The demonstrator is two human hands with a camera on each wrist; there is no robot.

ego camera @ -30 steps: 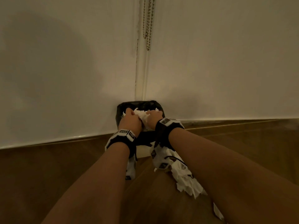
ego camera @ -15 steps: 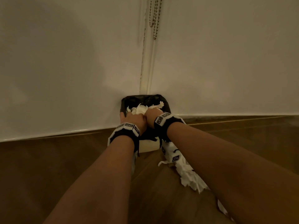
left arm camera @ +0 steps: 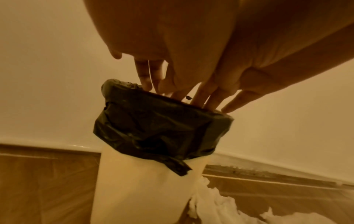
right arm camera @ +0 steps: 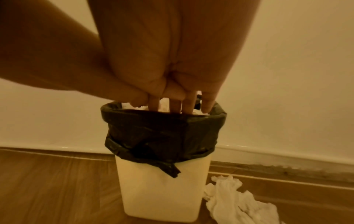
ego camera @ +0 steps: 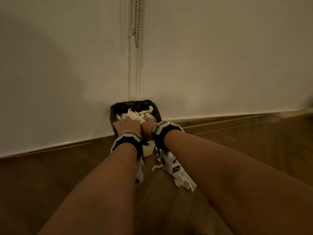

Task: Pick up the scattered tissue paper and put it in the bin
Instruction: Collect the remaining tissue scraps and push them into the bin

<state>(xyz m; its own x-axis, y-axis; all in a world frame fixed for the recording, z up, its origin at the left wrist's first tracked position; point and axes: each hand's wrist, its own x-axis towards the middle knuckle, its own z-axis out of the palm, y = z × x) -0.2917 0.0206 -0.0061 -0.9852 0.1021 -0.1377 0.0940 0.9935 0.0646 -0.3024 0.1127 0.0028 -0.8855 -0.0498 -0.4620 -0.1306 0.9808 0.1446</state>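
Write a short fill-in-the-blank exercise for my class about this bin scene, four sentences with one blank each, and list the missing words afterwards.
1. The cream bin is lined with a ____ plastic bag.
2. Both hands, the left hand and the right hand, press tissue paper down into the ____.
3. More tissue lies on the wooden ____ beside the bin.
4. A beaded ____ hangs against the wall above the bin.

Missing words: black; bin; floor; chain

This looks like a room in a home. The floor [ego camera: 50, 175] is wooden boards, and a plain white wall [ego camera: 220, 65] stands above it. A bead chain [ego camera: 136, 22] hangs down. A small white bin [right arm camera: 162, 189] with a black liner [right arm camera: 162, 133] stands against the wall.
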